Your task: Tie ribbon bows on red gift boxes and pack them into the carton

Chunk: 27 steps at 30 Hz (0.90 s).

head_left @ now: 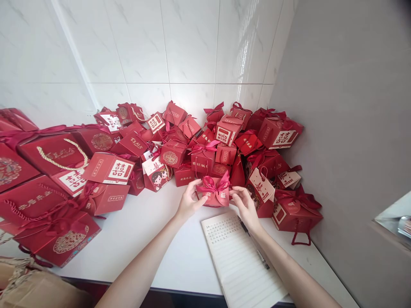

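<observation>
- A left hand (189,201) and a right hand (244,204) meet at a small red paper gift box (215,197), which stands on a white tabletop (154,244) just in front of the person.
- Both hands are curled. The fingertips pinch the box's two sides, just under its pink satin ribbon bow (212,185).
- Just behind the box, a loose heap of similar red boxes (202,156) rises against a white tiled wall.
- A red box with a white hanging tag (265,190) leans just beside the right hand.
- An open lined notebook (237,265) lies under the right forearm, with a black pen (253,241) resting on the page.
- Likely risks: a firm squeeze could dent the thin paper sides or flatten the bow. A nudge backwards could tip the heap, and a shift of the forearm could roll the pen off the page.
</observation>
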Each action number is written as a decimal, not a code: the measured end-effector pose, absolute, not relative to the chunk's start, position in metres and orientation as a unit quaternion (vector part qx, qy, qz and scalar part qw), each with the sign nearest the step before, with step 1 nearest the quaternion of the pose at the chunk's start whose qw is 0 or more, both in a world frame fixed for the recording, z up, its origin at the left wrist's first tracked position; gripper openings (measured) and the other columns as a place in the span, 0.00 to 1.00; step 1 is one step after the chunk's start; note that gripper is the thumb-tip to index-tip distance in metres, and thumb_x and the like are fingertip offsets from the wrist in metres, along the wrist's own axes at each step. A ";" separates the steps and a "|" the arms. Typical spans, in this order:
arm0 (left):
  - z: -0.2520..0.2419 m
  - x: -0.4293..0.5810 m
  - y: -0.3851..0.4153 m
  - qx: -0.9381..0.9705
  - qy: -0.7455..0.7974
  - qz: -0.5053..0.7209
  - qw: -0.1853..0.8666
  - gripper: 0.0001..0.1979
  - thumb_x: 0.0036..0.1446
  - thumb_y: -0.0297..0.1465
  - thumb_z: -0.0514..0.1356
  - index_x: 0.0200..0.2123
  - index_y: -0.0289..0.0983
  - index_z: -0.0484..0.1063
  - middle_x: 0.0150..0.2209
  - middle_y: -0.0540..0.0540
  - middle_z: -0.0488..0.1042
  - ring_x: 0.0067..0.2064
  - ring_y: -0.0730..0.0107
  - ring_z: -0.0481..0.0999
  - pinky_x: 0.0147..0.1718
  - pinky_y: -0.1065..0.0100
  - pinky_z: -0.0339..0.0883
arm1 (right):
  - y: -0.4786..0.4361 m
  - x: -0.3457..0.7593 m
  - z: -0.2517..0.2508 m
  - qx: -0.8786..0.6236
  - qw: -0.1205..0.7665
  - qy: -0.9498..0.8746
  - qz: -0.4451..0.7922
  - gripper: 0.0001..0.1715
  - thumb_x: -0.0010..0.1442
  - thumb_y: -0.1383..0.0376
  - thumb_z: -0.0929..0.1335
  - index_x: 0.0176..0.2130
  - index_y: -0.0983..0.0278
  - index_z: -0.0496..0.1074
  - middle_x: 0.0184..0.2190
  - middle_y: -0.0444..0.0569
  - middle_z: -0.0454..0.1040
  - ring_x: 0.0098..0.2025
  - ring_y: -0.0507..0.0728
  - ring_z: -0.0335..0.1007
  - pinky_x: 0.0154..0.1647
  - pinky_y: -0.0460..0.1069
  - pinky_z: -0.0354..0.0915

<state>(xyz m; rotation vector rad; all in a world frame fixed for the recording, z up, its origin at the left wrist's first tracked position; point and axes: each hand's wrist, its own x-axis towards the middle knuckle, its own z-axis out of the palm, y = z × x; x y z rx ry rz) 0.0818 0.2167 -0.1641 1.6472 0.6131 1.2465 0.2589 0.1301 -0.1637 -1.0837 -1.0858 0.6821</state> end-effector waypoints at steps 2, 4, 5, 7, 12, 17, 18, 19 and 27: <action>-0.165 0.083 0.216 0.683 0.244 0.500 0.473 0.26 0.44 0.32 0.65 0.48 0.36 0.63 0.51 0.37 0.70 0.55 0.57 0.69 0.54 0.56 0.63 | 0.131 0.262 -0.162 -0.488 0.674 -0.469 0.296 0.22 0.55 0.47 0.66 0.42 0.59 0.64 0.36 0.48 0.72 0.40 0.57 0.70 0.44 0.54 0.68; -0.166 0.084 0.215 0.689 0.238 0.495 0.472 0.24 0.44 0.34 0.65 0.45 0.36 0.65 0.50 0.38 0.70 0.53 0.57 0.70 0.52 0.57 0.65 | 0.132 0.265 -0.161 -0.496 0.679 -0.460 0.286 0.23 0.54 0.47 0.66 0.42 0.59 0.66 0.34 0.47 0.71 0.37 0.56 0.69 0.43 0.54 0.68; -0.166 0.085 0.214 0.691 0.236 0.495 0.471 0.21 0.44 0.35 0.65 0.42 0.36 0.66 0.49 0.38 0.70 0.52 0.58 0.71 0.51 0.58 0.66 | 0.132 0.266 -0.160 -0.499 0.680 -0.457 0.281 0.23 0.54 0.47 0.66 0.42 0.60 0.66 0.33 0.46 0.71 0.36 0.56 0.68 0.42 0.53 0.67; -0.167 0.087 0.213 0.692 0.237 0.497 0.466 0.15 0.47 0.38 0.63 0.36 0.36 0.67 0.47 0.38 0.71 0.51 0.58 0.71 0.49 0.59 0.67 | 0.133 0.267 -0.158 -0.504 0.683 -0.453 0.274 0.24 0.53 0.46 0.67 0.41 0.60 0.67 0.31 0.46 0.69 0.35 0.55 0.67 0.39 0.52 0.67; -0.168 0.089 0.213 0.693 0.258 0.503 0.447 0.14 0.50 0.40 0.61 0.24 0.36 0.65 0.41 0.40 0.72 0.48 0.60 0.72 0.46 0.60 0.68 | 0.136 0.268 -0.159 -0.506 0.680 -0.453 0.275 0.26 0.49 0.47 0.69 0.41 0.61 0.67 0.31 0.46 0.69 0.34 0.55 0.66 0.38 0.52 0.66; -0.168 0.086 0.215 0.701 0.259 0.497 0.441 0.14 0.47 0.39 0.63 0.23 0.36 0.64 0.40 0.42 0.71 0.46 0.61 0.73 0.45 0.61 0.68 | 0.138 0.268 -0.164 -0.512 0.653 -0.472 0.296 0.32 0.46 0.54 0.72 0.49 0.59 0.66 0.44 0.50 0.70 0.35 0.54 0.66 0.41 0.53 0.65; -0.168 0.086 0.215 0.704 0.256 0.496 0.440 0.13 0.47 0.38 0.63 0.23 0.36 0.65 0.40 0.42 0.70 0.46 0.61 0.72 0.45 0.62 0.68 | 0.137 0.268 -0.164 -0.511 0.648 -0.478 0.300 0.33 0.46 0.55 0.72 0.50 0.59 0.65 0.46 0.51 0.69 0.35 0.54 0.66 0.42 0.53 0.65; -0.167 0.086 0.215 0.706 0.254 0.494 0.439 0.12 0.46 0.37 0.64 0.24 0.36 0.65 0.40 0.42 0.70 0.46 0.62 0.72 0.44 0.62 0.68 | 0.137 0.269 -0.163 -0.509 0.645 -0.484 0.301 0.33 0.45 0.57 0.72 0.51 0.59 0.65 0.47 0.50 0.69 0.35 0.54 0.66 0.42 0.53 0.65; -0.166 0.085 0.213 0.719 0.285 0.449 0.447 0.13 0.41 0.31 0.66 0.32 0.36 0.67 0.37 0.46 0.71 0.38 0.67 0.73 0.37 0.65 0.70 | 0.131 0.275 -0.162 -0.489 0.646 -0.512 0.284 0.22 0.50 0.57 0.68 0.46 0.58 0.69 0.35 0.46 0.71 0.35 0.55 0.67 0.39 0.51 0.67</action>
